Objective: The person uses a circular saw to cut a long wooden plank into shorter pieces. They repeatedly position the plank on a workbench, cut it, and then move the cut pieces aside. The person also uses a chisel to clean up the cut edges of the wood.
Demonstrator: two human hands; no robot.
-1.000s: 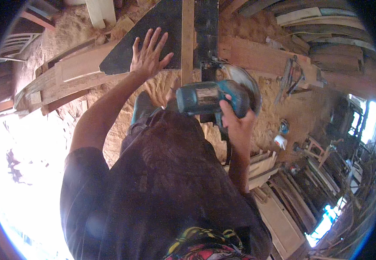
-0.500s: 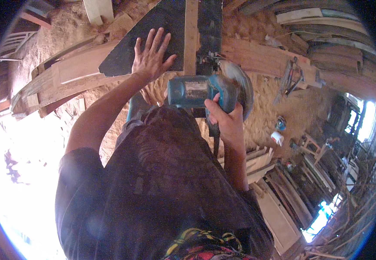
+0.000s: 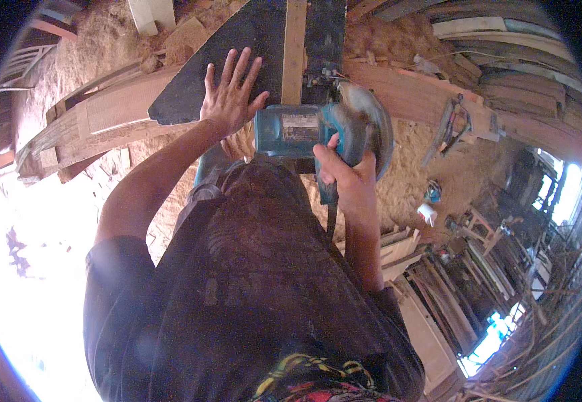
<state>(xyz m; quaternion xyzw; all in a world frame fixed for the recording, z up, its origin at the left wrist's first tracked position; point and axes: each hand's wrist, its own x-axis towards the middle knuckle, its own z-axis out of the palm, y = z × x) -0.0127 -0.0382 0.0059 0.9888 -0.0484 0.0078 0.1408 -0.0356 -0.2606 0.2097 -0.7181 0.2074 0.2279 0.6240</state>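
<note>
My right hand (image 3: 346, 166) is wrapped round the rear handle of a teal circular saw (image 3: 298, 130). The saw's rounded metal blade guard (image 3: 371, 114) is on its right side, and a dark cord hangs from the handle. Beneath the saw's front lies a black-faced board (image 3: 241, 40) with a slanted left edge. A narrow wooden strip (image 3: 294, 53) runs lengthwise along the board up to the saw. With fingers spread, my left hand (image 3: 230, 97) presses flat on the board, left of the strip and beside the saw's motor. The blade itself is hidden from view.
A thick timber beam (image 3: 113, 110) runs crosswise under the board. Hand tools (image 3: 453, 127) lie at its right end. Sawdust covers the ground, where a white container (image 3: 427, 214) lies. Stacked planks (image 3: 438, 301) fill the lower right; more timber (image 3: 519, 60) is piled at the upper right.
The saw and my right hand have moved slightly forward along the strip. My left hand stays flat on the board, which appears shifted a little in view.
</note>
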